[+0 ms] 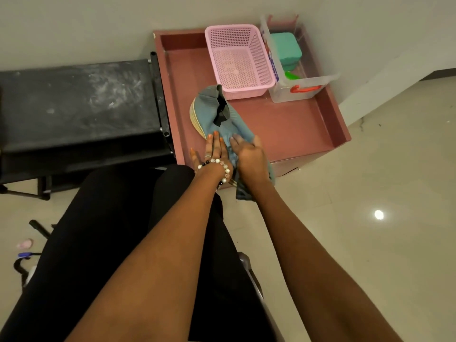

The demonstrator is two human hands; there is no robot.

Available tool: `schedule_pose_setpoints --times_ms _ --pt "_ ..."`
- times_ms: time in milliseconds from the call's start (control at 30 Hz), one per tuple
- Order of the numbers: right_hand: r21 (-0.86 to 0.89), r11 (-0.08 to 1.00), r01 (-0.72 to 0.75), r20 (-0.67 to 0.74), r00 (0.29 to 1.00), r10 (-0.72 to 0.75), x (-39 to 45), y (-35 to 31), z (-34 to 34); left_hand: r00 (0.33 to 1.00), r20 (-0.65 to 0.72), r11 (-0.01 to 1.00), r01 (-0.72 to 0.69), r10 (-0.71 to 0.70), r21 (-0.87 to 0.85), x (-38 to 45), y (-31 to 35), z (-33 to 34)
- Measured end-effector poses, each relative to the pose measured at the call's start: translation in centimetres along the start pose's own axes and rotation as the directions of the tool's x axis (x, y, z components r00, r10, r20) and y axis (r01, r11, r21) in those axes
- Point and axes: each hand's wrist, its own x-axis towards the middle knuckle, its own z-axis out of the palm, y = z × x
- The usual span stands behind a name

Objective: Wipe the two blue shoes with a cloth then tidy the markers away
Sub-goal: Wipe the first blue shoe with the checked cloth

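A blue shoe lies on its side on the pink tray-topped desk, just in front of the empty pink basket. The left hand rests flat with straight fingers on the shoe's near end. The right hand, fingers relaxed, presses a dark cloth against it.

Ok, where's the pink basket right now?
In the head view, the pink basket stands at the back of the red tray, between the blue shoe and the clear box.
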Motion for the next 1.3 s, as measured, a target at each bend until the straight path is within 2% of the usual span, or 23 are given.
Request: schedule_pose_setpoints --times_ms 133,200,267,433,500,633,800,867,967,1067,1133,1167,1233,1300 --pt "-0.065 0.996 -0.067 -0.015 0.998 0.066 4.5 -0.8 0.6 0.999 0.039 1.000 -0.003 0.002 0.027 0.6 -0.3 0.1" --pt "-0.067 0.998 0.004 -0.008 1.000 -0.004 5.4 -1.0 0.6 1.000 0.000 0.996 -0.011 0.011 0.084 0.5 -0.6 0.5" --pt "-0.100 0.994 0.050 0.061 0.997 -0.045 5.3 -0.5 0.4 1.000 0.004 0.998 -0.024 0.024 0.065 0.3 -0.5 0.4" --pt "-0.058 0.993 0.099 -0.061 0.993 -0.103 2.3 0.1 -1.0 0.999 0.041 0.999 -0.014 0.016 -0.040 0.2 -0.3 -0.4" --pt "-0.086 0.989 0.118 -0.028 0.992 -0.121 -0.3 0.2 -2.1 0.999 0.025 1.000 -0.020 0.020 -0.018 0.2 -0.4 0.0" --pt "-0.152 0.988 0.038 0.044 0.999 -0.031 -5.7 0.3 -3.5 0.998 -0.064 1.000 -0.013 0.015 0.023 0.1 -0.4 0.7" --pt "-0.039 0.995 -0.087 0.032 0.996 0.089 -9.4 0.4 -5.0 1.000 -0.014 1.000 0.002 -0.002 -0.005 0.5 -0.2 0.4" --pt "-0.051 0.992 -0.115 0.046 0.992 0.118 -9.1 0.3 -4.7 1.000 -0.031 1.000 0.000 0.000 0.004 0.5 -0.2 0.4" --pt "0.044 0.988 -0.145 0.042 0.989 0.143 -7.7 -0.3 -3.6 1.000 0.017 0.999 0.002 -0.002 -0.043 0.4 -0.2 0.0" --pt "-0.045 0.997 -0.065 0.080 0.994 0.069 -4.3 -0.1 -1.3 1.000 0.027 0.998 -0.005 0.006 -0.060 0.3 -0.2 0.0" --pt "-0.036 0.998 -0.053 0.017 0.998 0.054 -1.6 -0.4 -0.3 1.000 0.023 0.998 -0.011 0.013 -0.055 0.5 -0.2 0.0" --pt "-0.045 0.998 -0.044 -0.017 0.999 0.044 -0.3 -0.8 -0.5 0.999 0.032 0.997 -0.017 0.019 -0.080 0.6 -0.2 0.0" --pt "-0.102 0.993 -0.057 -0.015 0.998 0.056 1.8 -1.5 -1.3 0.999 0.035 0.969 -0.015 0.025 -0.246 1.5 -0.5 -0.4" --pt "-0.183 0.983 -0.017 -0.030 0.999 0.011 3.5 -2.1 -1.9 0.999 0.034 0.958 -0.009 0.020 -0.287 2.5 -1.0 -0.2"
